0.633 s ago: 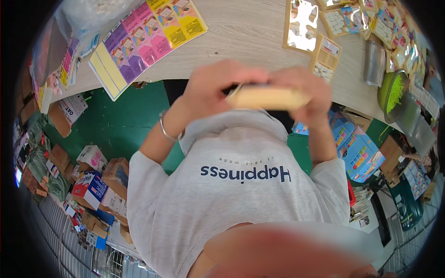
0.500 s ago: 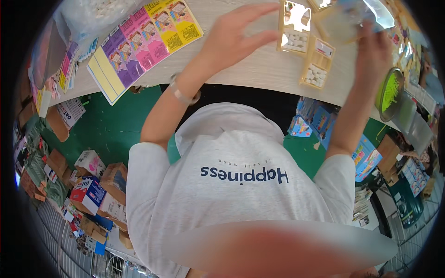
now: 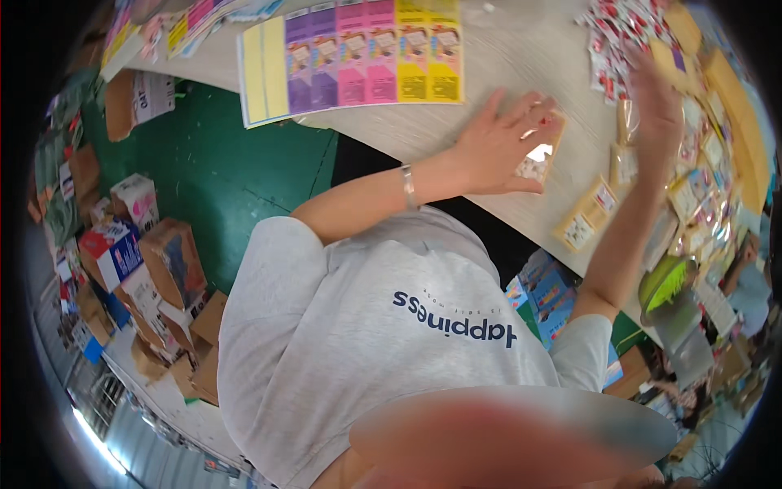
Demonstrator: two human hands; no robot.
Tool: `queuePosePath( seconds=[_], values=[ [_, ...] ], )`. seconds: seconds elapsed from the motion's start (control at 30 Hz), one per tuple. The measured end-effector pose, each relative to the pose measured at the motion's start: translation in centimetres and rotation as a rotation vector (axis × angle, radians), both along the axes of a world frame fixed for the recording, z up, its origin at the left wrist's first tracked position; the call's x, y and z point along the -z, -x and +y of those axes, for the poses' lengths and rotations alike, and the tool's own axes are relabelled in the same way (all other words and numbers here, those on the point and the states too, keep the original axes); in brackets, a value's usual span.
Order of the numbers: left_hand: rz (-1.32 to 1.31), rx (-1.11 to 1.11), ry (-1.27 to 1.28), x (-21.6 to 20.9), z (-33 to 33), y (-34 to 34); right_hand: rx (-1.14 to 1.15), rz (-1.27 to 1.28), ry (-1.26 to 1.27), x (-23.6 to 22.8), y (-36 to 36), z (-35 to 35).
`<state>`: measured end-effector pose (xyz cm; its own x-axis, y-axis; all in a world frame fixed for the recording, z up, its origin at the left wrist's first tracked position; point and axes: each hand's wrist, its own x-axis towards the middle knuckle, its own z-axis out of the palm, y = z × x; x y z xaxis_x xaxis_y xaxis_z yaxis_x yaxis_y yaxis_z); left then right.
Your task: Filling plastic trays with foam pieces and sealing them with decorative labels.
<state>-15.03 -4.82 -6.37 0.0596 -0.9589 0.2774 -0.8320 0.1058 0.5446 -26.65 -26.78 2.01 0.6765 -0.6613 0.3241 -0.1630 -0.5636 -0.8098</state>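
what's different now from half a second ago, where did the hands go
Both hands left the pale flat packet they held together at the chest. The left hand now lies on a small windowed packet on the table; the right hand reaches, blurred, over the packets at the right. The coloured card sheets lie unmoved.

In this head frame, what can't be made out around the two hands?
- Right hand: motion-blurred; grip unreadable.
- Small packet: mostly covered by left hand.
- Loose packets: too small to identify.
- Lower table edge: hidden behind the forearms and grey shirt.
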Motion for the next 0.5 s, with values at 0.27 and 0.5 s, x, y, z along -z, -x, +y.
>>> queuePosePath(
  seconds=[0.27,0.5],
  values=[
    [-0.437,-0.690,0.148,-0.2,13.1,-27.0,-0.587,0.285,0.420,6.7,-23.1,16.5],
    [-0.246,-0.716,-0.038,1.0,14.0,-32.5,-0.396,0.110,0.539,10.1,-34.5,20.6]
  ],
)
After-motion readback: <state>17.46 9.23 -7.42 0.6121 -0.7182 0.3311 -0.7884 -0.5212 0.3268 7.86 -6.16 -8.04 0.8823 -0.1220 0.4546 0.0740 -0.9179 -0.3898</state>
